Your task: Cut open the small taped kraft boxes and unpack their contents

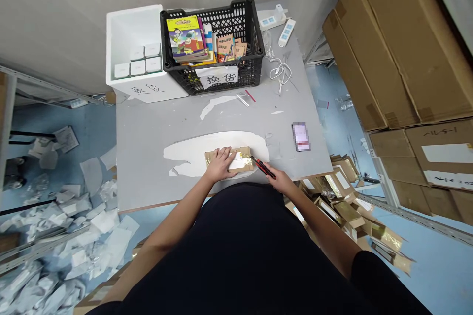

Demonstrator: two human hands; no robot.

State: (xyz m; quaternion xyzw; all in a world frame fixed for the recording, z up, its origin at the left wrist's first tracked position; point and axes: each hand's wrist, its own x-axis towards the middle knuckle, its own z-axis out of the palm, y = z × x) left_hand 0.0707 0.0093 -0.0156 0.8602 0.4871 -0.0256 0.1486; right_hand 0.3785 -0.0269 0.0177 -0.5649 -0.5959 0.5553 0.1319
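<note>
Head view, looking down at the table from the hands outward:

1. The left hand (221, 165) lay open with its fingers spread, pressing flat on a small cardboard parcel (242, 160) patched with gold tape.
2. The right hand (278, 180) was closed around a red and black box cutter (263, 167), its tip just beside the parcel's right end.
3. The parcel sat near the front edge of a grey table (155, 123), on a pale patch of peeled surface.
4. To the right lay a blurred flat object (301, 136), too obscured to identify.
5. At the back, a black plastic crate (207, 10) of books (186, 37) stood against a white foam box (133, 24) holding small white boxes (137, 66). Two power strips (283, 32) and a white cable (281, 71) lay to the right.
6. Stacked cartons (388, 49) rose at the right, above torn cardboard packaging (340, 192) on the floor. Paper scraps (88, 216) covered the floor at the left.
</note>
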